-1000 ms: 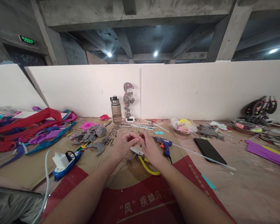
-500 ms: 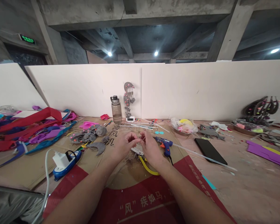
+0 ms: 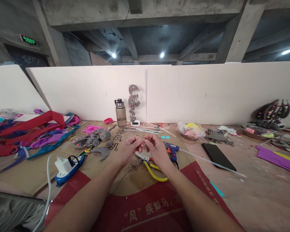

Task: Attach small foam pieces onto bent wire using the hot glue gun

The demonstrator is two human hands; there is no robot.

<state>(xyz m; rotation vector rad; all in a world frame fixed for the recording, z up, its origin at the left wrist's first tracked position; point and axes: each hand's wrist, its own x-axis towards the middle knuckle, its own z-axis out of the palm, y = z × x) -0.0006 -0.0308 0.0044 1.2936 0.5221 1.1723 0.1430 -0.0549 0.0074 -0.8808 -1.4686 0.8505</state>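
My left hand (image 3: 130, 149) and my right hand (image 3: 155, 149) are raised close together over the cardboard, thumbs and forefingers pinched. Something tiny sits between the fingertips, too small to make out. Below them lie yellow-handled scissors (image 3: 157, 176), the blades partly behind my right hand. A blue hot glue gun (image 3: 174, 152) rests just right of my right hand, with a long clear glue stick (image 3: 207, 161) reaching out to its right. Left of my left hand are a grey crescent felt piece (image 3: 102, 154) and a heap of grey felt shapes with pink dots (image 3: 85, 140).
A blue-and-white power strip (image 3: 69, 170) with a white plug stands at left, its cable hanging over the edge. Behind are a water bottle (image 3: 121, 115), a small digital clock (image 3: 135, 123) and a bowl (image 3: 189, 134). A black phone (image 3: 217, 156) lies at right; coloured felt strips (image 3: 38, 125) pile far left.
My hands have drawn slightly apart at the fingertips, and more of the scissors' yellow handles shows under my right hand. The things on the table stay in place.
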